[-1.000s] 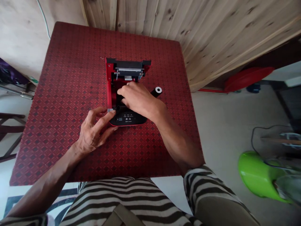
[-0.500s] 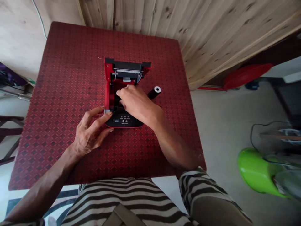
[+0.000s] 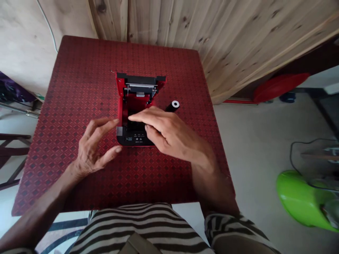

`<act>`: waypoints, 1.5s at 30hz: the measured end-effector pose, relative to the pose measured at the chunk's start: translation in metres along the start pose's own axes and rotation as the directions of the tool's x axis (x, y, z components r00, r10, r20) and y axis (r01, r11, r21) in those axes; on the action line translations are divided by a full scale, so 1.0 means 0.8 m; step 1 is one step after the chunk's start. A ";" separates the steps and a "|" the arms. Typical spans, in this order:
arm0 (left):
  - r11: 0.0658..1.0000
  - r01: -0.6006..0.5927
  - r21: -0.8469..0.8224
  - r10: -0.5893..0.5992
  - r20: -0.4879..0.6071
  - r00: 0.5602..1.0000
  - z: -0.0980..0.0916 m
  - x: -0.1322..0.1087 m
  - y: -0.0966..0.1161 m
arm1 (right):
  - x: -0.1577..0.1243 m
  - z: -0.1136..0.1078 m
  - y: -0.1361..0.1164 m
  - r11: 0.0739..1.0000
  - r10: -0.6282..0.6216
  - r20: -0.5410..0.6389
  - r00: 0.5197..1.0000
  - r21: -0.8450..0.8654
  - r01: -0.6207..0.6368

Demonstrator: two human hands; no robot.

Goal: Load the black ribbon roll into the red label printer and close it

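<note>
A small red and black machine (image 3: pixel 135 139) with its lid (image 3: pixel 140 79) raised stands on the red patterned table. My left hand (image 3: pixel 96 146) is beside its left front corner, thumb and fingers apart, with nothing in it. Over the machine's open compartment (image 3: pixel 125 109) is my right hand (image 3: pixel 169 132), index finger stretched out and thumb apart from it; no object shows in it. That hand covers the right part of the machine. Just to the right lies a black roll (image 3: pixel 173 105) with a white end.
The table (image 3: pixel 79 70) stands against a wooden plank wall (image 3: pixel 164 21). On the floor at the right is a green tub (image 3: pixel 299 199) beside a cable. A dark wooden stool (image 3: pixel 13 151) is at the left. A red round object (image 3: pixel 280 86) lies at the back right.
My right hand has drawn back from inside the compartment towards the front right, and its fingers have straightened. My left hand has let go of the machine's corner and opened wider.
</note>
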State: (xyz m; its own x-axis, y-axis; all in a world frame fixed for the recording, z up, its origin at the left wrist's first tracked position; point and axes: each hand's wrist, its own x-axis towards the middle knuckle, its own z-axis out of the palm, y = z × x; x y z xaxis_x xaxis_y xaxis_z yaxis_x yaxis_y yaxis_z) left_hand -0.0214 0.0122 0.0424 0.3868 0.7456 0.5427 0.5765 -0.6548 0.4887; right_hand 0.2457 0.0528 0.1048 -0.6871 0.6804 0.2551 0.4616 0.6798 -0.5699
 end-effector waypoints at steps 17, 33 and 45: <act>0.994 -0.099 -0.036 0.102 0.076 0.992 0.002 0.095 -0.014 | -0.034 0.081 -0.015 0.816 -0.264 -0.459 0.848 -0.575 -0.057; 0.989 -0.117 -0.092 0.128 0.125 0.984 0.020 0.034 -0.021 | -0.040 0.093 -0.017 0.879 -0.180 -0.474 0.862 -0.471 -0.075; 0.986 -0.160 -0.052 0.165 0.113 0.980 0.028 0.027 -0.026 | -0.047 0.089 -0.013 0.916 -0.158 -0.598 0.786 -0.385 -0.109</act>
State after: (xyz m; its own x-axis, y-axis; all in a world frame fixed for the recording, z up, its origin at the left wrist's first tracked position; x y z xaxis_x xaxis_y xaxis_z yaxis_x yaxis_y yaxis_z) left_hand -0.0091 0.0444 0.0288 0.5556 0.6362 0.5353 0.4688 -0.7714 0.4302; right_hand 0.2270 0.0005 0.0456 -0.2767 0.5912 0.7575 0.7143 0.6539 -0.2495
